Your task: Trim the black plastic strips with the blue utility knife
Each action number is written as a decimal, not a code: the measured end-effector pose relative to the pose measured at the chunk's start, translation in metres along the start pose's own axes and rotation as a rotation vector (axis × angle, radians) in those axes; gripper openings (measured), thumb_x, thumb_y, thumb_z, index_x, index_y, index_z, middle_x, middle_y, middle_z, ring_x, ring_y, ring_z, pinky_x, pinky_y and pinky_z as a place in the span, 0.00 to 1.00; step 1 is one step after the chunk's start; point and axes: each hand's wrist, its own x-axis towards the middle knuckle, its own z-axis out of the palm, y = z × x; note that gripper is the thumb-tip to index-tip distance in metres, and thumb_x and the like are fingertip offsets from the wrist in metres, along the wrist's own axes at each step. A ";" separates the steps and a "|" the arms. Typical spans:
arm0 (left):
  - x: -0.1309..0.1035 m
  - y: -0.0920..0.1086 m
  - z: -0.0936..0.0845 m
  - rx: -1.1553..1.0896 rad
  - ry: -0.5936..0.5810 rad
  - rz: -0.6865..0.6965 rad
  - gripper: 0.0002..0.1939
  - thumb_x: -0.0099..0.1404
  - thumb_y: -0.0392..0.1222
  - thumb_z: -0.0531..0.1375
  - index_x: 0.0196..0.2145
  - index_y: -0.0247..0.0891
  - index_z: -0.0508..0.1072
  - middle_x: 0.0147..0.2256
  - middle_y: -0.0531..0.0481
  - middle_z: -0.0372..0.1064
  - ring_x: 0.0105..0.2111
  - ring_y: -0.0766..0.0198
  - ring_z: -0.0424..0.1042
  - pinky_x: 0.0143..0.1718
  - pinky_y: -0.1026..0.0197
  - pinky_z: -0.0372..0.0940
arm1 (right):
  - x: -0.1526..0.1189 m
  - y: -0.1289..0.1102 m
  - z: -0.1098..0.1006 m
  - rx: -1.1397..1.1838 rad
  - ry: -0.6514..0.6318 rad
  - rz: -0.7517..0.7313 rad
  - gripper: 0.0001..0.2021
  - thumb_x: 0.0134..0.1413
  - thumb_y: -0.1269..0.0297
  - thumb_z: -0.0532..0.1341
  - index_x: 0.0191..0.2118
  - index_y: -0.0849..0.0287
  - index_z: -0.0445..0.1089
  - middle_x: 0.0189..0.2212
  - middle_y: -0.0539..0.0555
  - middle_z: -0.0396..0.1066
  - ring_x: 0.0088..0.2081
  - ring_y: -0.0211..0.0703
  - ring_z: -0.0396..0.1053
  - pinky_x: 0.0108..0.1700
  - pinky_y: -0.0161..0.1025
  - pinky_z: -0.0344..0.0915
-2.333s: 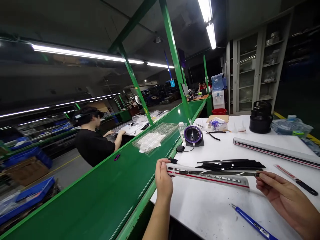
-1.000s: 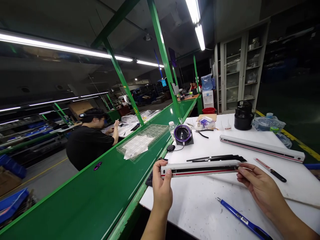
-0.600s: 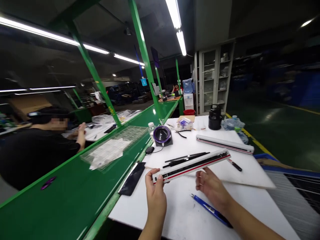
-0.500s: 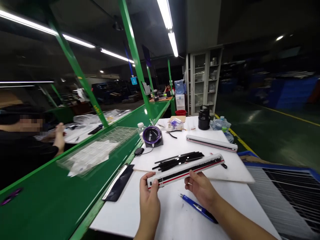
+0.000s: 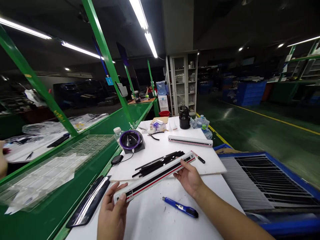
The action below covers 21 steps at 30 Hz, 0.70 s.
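Observation:
A long white model train car (image 5: 155, 176) with a black window band and a red stripe is held at a slant above the white table. My left hand (image 5: 113, 208) grips its near left end, thumb on the striped side. Toward the far right end, my right hand (image 5: 188, 176) is closed on it with the thumb on top. Several black strips (image 5: 160, 163) lie behind it on a white foam sheet. A second, similar train car (image 5: 190, 140) rests farther back. Below my right hand lies a blue utility knife (image 5: 180, 206).
Pliers (image 5: 156, 135), a small screwdriver-like tool (image 5: 200, 159), a round purple-rimmed device (image 5: 130, 140) and a black canister (image 5: 184, 117) stand or lie on the table. A green ledge with clear trays (image 5: 85, 150) borders the left. A blue-rimmed bin (image 5: 270, 180) is at right.
The view has swung right, so the scene sits farther left. The train car, still in both hands, has come nearer and tilts more steeply. The person at left is mostly out of view.

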 end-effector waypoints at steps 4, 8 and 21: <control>0.014 0.006 -0.016 -0.094 0.047 -0.038 0.29 0.49 0.49 0.71 0.49 0.47 0.70 0.49 0.49 0.71 0.42 0.60 0.72 0.38 0.63 0.72 | 0.000 -0.001 -0.001 -0.011 -0.033 -0.059 0.16 0.45 0.59 0.73 0.40 0.56 0.73 0.37 0.52 0.73 0.37 0.43 0.68 0.40 0.38 0.66; 0.022 0.008 -0.028 -0.136 0.070 -0.078 0.28 0.44 0.48 0.73 0.44 0.44 0.73 0.46 0.49 0.72 0.42 0.57 0.72 0.37 0.62 0.73 | -0.007 -0.001 0.005 -0.092 -0.122 -0.111 0.15 0.48 0.60 0.72 0.41 0.56 0.72 0.38 0.53 0.72 0.39 0.45 0.68 0.43 0.41 0.66; 0.029 -0.009 -0.046 -0.139 -0.008 -0.119 0.26 0.52 0.49 0.70 0.48 0.43 0.72 0.53 0.46 0.69 0.47 0.57 0.71 0.42 0.63 0.73 | -0.012 -0.001 0.005 -0.320 -0.241 -0.235 0.16 0.50 0.60 0.71 0.43 0.57 0.71 0.37 0.53 0.71 0.40 0.46 0.67 0.44 0.42 0.64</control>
